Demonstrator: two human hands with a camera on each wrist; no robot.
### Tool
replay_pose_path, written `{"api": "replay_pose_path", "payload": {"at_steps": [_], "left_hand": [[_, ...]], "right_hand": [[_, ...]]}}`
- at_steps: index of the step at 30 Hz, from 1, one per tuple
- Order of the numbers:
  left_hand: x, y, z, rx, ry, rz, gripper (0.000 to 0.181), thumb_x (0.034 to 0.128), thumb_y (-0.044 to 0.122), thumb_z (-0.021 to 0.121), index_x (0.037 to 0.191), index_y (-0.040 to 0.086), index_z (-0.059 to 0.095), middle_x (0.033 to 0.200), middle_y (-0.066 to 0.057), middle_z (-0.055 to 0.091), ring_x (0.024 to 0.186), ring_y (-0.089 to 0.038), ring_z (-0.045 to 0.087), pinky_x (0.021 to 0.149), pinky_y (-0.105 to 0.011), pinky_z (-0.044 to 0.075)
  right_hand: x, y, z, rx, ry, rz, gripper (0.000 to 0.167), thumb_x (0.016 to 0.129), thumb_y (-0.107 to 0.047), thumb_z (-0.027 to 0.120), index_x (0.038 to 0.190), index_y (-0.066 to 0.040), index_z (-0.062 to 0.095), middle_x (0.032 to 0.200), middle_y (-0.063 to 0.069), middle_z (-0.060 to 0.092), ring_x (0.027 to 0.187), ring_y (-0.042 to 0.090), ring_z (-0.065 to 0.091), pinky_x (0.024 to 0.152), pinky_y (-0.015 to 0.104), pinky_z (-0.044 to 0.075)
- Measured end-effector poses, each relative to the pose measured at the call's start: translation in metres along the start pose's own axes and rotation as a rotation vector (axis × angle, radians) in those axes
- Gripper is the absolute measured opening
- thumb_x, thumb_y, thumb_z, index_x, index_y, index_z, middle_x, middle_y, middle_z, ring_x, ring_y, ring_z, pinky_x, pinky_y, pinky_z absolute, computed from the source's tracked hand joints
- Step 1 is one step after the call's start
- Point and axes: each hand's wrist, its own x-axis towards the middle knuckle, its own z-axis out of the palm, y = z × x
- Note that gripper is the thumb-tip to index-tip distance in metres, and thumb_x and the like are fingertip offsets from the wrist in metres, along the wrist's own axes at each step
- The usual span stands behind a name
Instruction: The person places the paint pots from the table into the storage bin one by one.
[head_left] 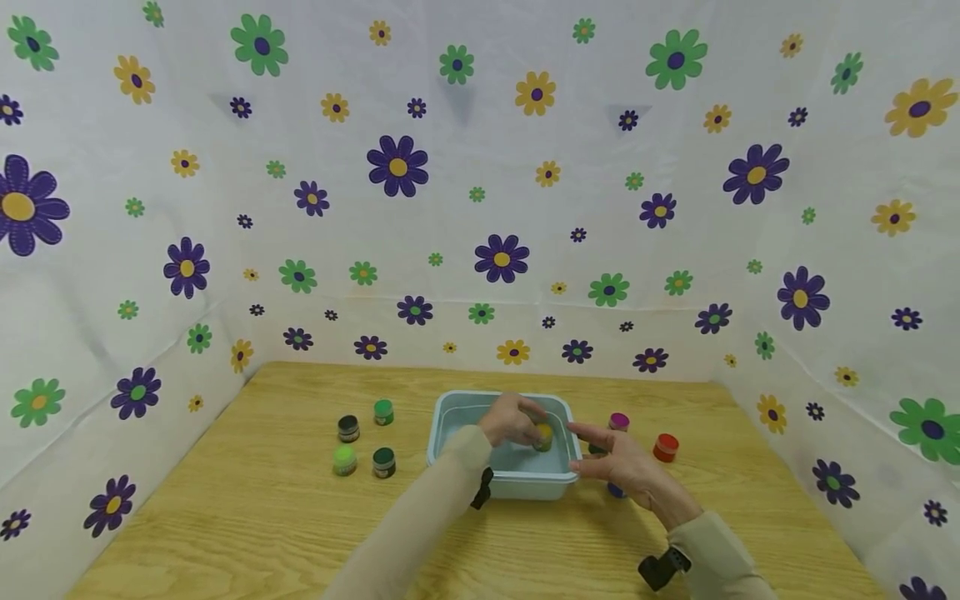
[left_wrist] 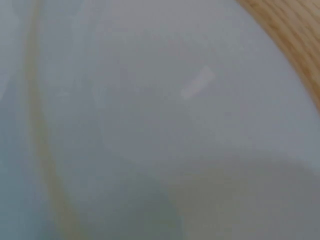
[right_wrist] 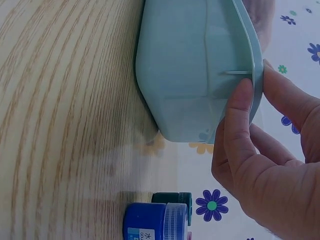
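In tub on table: left hand clamped on yellow jar; right hand pinches rim. One visible inside, eight jars outside.

Yellow jar pt. hidden by L hand, L wrist view v. blurry

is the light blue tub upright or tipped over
Upright: in the head view the light blue tub sits on the table, opening facing up, its inside visible from above.
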Motion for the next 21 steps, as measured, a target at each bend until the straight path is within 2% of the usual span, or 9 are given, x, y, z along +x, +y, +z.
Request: {"api": "replay_pose_path", "payload": {"at_steps": [6,10,14,18,21], "left_hand": [[-0.005,-0.004,-0.016,-0.051,-0.035,0.011,0.033,0.0841,-0.002,0.072,0.116,-0.005,0.067,0.118,-0.02,0.065,0.103,-0.033,0.067,0.084,-0.043,0.061],[-0.01,-0.004,-0.032,-0.048,-0.054,0.052,0.032,0.0882,0.004,0.07,0.119,-0.003,0.066,0.121,-0.019,0.066,0.103,-0.029,0.067,0.084,-0.042,0.061],[-0.02,-0.003,-0.049,-0.002,-0.074,0.068,0.033,0.0896,0.009,0.07,0.122,0.001,0.066,0.118,-0.014,0.068,0.102,-0.027,0.068,0.084,-0.041,0.061],[-0.027,-0.001,-0.069,-0.011,-0.094,0.063,0.036,0.0898,0.013,0.071,0.124,0.004,0.065,0.117,-0.013,0.068,0.105,-0.031,0.067,0.088,-0.043,0.06],[-0.031,0.0,-0.084,-0.022,-0.113,0.073,0.038,0.09,0.015,0.071,0.126,0.004,0.064,0.119,-0.016,0.067,0.106,-0.033,0.067,0.092,-0.047,0.057]], "right_hand": [[0.0,-0.001,0.0,-0.006,0.012,0.016,0.07,0.086,-0.011,0.075,0.147,-0.003,0.043,0.156,0.023,0.03,0.139,0.051,0.029,0.098,0.042,0.055],[0.0,-0.003,0.001,-0.015,0.034,0.029,0.067,0.085,-0.01,0.075,0.146,-0.004,0.046,0.155,0.023,0.033,0.139,0.051,0.031,0.098,0.044,0.054],[0.0,-0.003,0.003,-0.02,0.041,0.04,0.067,0.085,-0.008,0.076,0.145,-0.005,0.047,0.155,0.022,0.034,0.138,0.053,0.031,0.099,0.045,0.054],[0.0,-0.002,0.003,-0.013,0.036,0.04,0.068,0.085,-0.009,0.076,0.145,-0.005,0.046,0.155,0.023,0.032,0.138,0.054,0.031,0.099,0.045,0.053],[0.0,-0.002,0.002,-0.015,0.036,0.036,0.069,0.084,-0.01,0.077,0.146,-0.005,0.045,0.156,0.023,0.031,0.138,0.054,0.031,0.1,0.046,0.053]]}}
